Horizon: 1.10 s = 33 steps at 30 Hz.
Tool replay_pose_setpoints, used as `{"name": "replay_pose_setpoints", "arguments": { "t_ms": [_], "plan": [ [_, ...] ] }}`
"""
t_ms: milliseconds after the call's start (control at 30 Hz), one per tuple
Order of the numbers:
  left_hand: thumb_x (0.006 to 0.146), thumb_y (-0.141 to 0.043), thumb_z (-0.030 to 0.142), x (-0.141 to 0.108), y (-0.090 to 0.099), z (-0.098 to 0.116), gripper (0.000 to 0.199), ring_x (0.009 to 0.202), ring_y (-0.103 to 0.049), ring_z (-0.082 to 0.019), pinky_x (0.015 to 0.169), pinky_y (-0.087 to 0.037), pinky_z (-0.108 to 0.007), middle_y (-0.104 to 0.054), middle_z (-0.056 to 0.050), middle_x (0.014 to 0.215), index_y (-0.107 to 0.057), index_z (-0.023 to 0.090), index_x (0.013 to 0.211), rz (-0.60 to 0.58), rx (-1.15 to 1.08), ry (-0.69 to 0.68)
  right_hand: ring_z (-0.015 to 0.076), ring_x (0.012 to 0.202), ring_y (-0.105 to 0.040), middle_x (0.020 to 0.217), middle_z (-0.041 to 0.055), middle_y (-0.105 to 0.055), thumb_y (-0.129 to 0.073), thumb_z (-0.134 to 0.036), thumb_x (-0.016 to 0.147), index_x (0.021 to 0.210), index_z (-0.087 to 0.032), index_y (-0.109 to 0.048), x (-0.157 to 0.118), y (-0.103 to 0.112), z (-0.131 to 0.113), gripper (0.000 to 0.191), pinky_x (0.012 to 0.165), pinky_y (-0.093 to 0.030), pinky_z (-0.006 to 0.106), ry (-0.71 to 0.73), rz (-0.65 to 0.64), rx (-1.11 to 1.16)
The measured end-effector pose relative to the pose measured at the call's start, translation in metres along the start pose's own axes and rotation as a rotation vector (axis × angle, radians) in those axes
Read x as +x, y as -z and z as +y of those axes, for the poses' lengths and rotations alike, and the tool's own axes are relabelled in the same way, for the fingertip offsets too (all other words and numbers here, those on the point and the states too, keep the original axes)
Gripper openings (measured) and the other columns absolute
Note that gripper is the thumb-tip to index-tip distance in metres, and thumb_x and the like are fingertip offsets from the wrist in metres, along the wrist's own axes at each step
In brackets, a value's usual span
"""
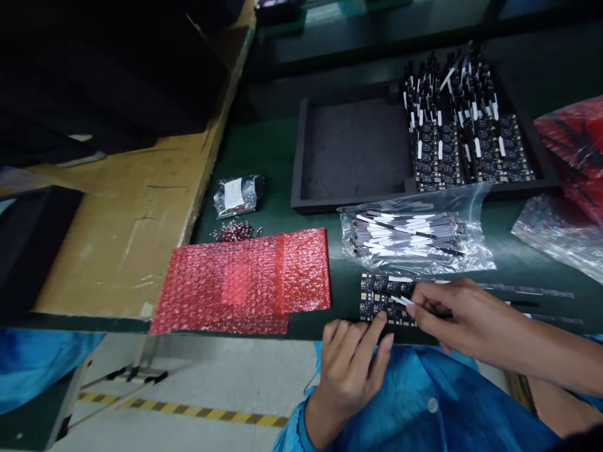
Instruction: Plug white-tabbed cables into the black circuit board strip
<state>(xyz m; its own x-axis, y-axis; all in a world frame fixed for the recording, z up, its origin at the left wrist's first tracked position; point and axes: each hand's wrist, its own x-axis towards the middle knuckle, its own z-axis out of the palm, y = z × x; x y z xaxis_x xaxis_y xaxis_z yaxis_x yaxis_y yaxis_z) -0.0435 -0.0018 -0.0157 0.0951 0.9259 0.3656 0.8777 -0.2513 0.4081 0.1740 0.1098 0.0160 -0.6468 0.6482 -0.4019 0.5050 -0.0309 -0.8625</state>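
A black circuit board panel [370, 295] lies flat near the table's front edge. My left hand [353, 367] is open at its near left edge, fingers apart and one fingertip touching the board. Over the board, my right hand [450, 314] is closed in a pinch on a thin cable with a white label [400, 301]. Its fingers cover the board's right part, and the cable's end is too small to make out. Dark cable ends [546, 291] stretch out to the right beyond that hand. Behind the board lies a clear bag of labelled cables [409, 233].
A black foam tray [298, 157] holds boards with cables on its right side. Red bubble wrap [202, 282], a small silvery bag [235, 196] and a heap of tiny red-wired parts [234, 231] lie left. Red plastic packaging [579, 150] is at far right.
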Motion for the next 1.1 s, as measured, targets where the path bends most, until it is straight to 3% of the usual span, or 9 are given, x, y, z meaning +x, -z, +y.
{"name": "replay_pose_setpoints", "arguments": {
  "t_ms": [133, 267, 467, 700, 1100],
  "plan": [
    [0.09, -0.064, 0.033, 0.0, 0.0, -0.001, 0.042, 0.068, -0.064, -0.014, 0.064, -0.048, -0.033, -0.074, 0.005, 0.088, -0.055, 0.03, 0.132, -0.011, -0.007, -0.013, 0.0256, 0.051, -0.078, 0.055, -0.007, -0.066, -0.069, -0.056, 0.107, 0.082, -0.034, -0.06, 0.004, -0.001, 0.005, 0.034, 0.052, -0.049, 0.033, -0.106, -0.071, 0.0],
    [0.089, -0.066, 0.034, 0.0, 0.001, -0.001, 0.05, 0.065, -0.064, -0.014, 0.063, -0.048, -0.033, -0.073, 0.006, 0.083, -0.051, 0.031, 0.136, -0.02, 0.008, -0.024, 0.0251, 0.044, -0.073, 0.049, -0.0095, -0.062, -0.079, -0.058, 0.091, 0.082, -0.04, -0.063, 0.007, -0.006, 0.017, 0.026, 0.047, -0.045, 0.033, -0.027, -0.074, -0.005],
    [0.089, -0.067, 0.037, 0.003, 0.002, 0.001, 0.054, 0.064, -0.065, -0.014, 0.064, -0.049, -0.033, -0.072, 0.005, 0.082, -0.048, 0.031, 0.139, -0.014, 0.042, -0.048, 0.026, 0.043, -0.071, 0.048, -0.0104, -0.061, -0.077, -0.061, 0.09, 0.093, -0.046, -0.074, 0.006, -0.009, 0.022, 0.015, 0.046, -0.047, 0.034, 0.001, -0.056, -0.047],
    [0.087, -0.07, 0.039, 0.009, 0.001, 0.004, 0.053, 0.063, -0.064, -0.015, 0.063, -0.05, -0.034, -0.072, 0.004, 0.083, -0.052, 0.031, 0.136, -0.044, 0.069, -0.045, 0.0246, 0.036, -0.07, 0.042, -0.0129, -0.062, -0.082, -0.058, 0.081, 0.079, -0.041, -0.056, 0.009, -0.01, 0.017, 0.031, 0.04, -0.042, 0.032, 0.049, 0.004, 0.028],
    [0.085, -0.072, 0.04, 0.011, -0.001, 0.004, 0.051, 0.063, -0.063, -0.015, 0.062, -0.049, -0.034, -0.072, 0.004, 0.084, -0.056, 0.03, 0.132, -0.061, 0.105, -0.054, 0.0229, 0.037, -0.065, 0.045, -0.0114, -0.062, -0.083, -0.056, 0.082, 0.079, -0.041, -0.058, 0.01, -0.013, 0.02, 0.029, 0.041, -0.036, 0.032, 0.095, 0.052, 0.015]
  ]
}}
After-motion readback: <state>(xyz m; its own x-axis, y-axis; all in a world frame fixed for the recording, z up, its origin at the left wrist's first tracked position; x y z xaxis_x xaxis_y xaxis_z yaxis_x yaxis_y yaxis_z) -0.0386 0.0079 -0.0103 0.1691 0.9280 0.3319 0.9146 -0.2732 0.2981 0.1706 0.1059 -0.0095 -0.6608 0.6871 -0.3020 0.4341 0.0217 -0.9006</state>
